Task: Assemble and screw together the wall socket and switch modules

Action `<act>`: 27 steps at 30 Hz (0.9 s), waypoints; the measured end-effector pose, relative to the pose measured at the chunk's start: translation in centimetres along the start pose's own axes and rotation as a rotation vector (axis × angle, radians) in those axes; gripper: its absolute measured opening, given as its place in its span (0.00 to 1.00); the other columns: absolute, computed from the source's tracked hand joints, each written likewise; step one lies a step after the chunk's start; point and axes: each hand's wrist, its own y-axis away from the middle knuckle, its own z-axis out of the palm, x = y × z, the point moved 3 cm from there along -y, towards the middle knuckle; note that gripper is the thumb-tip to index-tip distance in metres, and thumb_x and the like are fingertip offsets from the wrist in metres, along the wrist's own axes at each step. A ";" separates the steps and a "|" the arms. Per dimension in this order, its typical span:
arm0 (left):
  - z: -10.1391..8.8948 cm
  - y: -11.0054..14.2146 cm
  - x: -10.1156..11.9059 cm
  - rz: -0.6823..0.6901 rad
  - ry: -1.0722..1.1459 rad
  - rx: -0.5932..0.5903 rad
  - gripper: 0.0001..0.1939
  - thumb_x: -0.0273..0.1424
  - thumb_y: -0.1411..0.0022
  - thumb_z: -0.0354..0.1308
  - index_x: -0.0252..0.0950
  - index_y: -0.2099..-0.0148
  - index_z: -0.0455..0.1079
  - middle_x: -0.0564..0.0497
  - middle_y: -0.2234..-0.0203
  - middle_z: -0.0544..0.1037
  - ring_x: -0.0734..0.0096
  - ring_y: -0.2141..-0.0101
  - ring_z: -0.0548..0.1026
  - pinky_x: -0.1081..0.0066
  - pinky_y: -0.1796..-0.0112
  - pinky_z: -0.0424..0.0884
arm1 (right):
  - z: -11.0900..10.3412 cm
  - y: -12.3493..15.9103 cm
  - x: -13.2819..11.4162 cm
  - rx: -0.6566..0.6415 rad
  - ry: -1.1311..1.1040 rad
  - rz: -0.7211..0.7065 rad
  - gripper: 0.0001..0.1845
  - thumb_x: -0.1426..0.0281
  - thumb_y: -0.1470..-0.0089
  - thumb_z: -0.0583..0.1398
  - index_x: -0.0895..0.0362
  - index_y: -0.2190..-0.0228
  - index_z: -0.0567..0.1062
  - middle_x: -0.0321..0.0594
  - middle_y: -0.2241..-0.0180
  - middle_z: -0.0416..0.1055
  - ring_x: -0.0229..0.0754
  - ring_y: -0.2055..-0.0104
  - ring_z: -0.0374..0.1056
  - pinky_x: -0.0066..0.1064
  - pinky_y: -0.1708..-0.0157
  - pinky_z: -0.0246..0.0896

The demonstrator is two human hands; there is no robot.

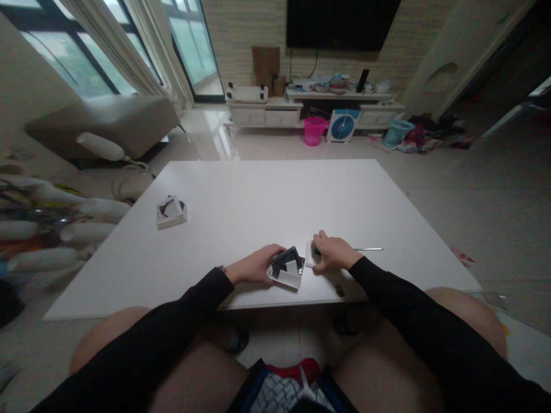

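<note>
My left hand (262,264) is closed around the side of a small white open box (287,279) near the table's front edge. A black rectangular part (287,259) sits tilted in that box. Just to the right, my right hand (333,252) curls its fingers over the edges of a flat white piece (309,255). A bit of green shows under those fingers; what it belongs to is hidden. From behind the right wrist a thin metal shaft (369,249), like a screwdriver's, sticks out to the right on the table. A small brown object (340,290) lies nearer the front edge.
Farther left on the white table (267,195) stands a white frame-like box (171,213) with dark parts inside. Beyond the table are a pink basket (314,132), a blue-and-white fan (343,125) and a low cabinet (282,117). White rolls (92,232) are piled at left.
</note>
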 end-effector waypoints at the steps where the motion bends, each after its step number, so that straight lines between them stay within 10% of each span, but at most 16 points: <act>1: 0.0 0.0 -0.1 -0.002 0.005 -0.008 0.40 0.25 0.55 0.70 0.39 0.38 0.66 0.42 0.46 0.76 0.50 0.47 0.75 0.50 0.46 0.72 | 0.0 -0.1 0.2 -0.001 -0.016 0.000 0.42 0.50 0.59 0.73 0.61 0.51 0.69 0.57 0.48 0.70 0.54 0.61 0.77 0.34 0.69 0.60; 8: -0.1 -0.1 -0.2 0.026 -0.030 -0.060 0.46 0.23 0.55 0.70 0.42 0.34 0.63 0.41 0.39 0.73 0.47 0.41 0.71 0.46 0.39 0.66 | -1.9 -0.7 3.7 0.014 -0.388 -0.052 0.08 0.66 0.43 0.63 0.57 0.69 0.72 0.46 0.67 0.76 0.45 0.65 0.71 0.32 0.67 0.55; 18: 0.2 0.1 -0.4 0.024 -0.043 -0.045 0.49 0.22 0.57 0.70 0.42 0.31 0.61 0.39 0.37 0.72 0.44 0.39 0.71 0.43 0.39 0.65 | -2.4 -0.6 2.6 0.026 -1.274 0.144 0.09 0.69 0.45 0.64 0.56 0.73 0.70 0.32 0.82 0.68 0.31 0.85 0.56 0.25 0.85 0.45; 27: 0.0 -0.3 0.9 0.033 -0.019 -0.035 0.43 0.21 0.55 0.66 0.41 0.35 0.66 0.41 0.39 0.75 0.45 0.41 0.73 0.47 0.41 0.68 | 0.1 -2.1 -1.7 -0.119 -1.372 0.154 0.13 0.70 0.41 0.62 0.58 0.77 0.71 0.37 0.81 0.73 0.31 0.85 0.57 0.24 0.86 0.50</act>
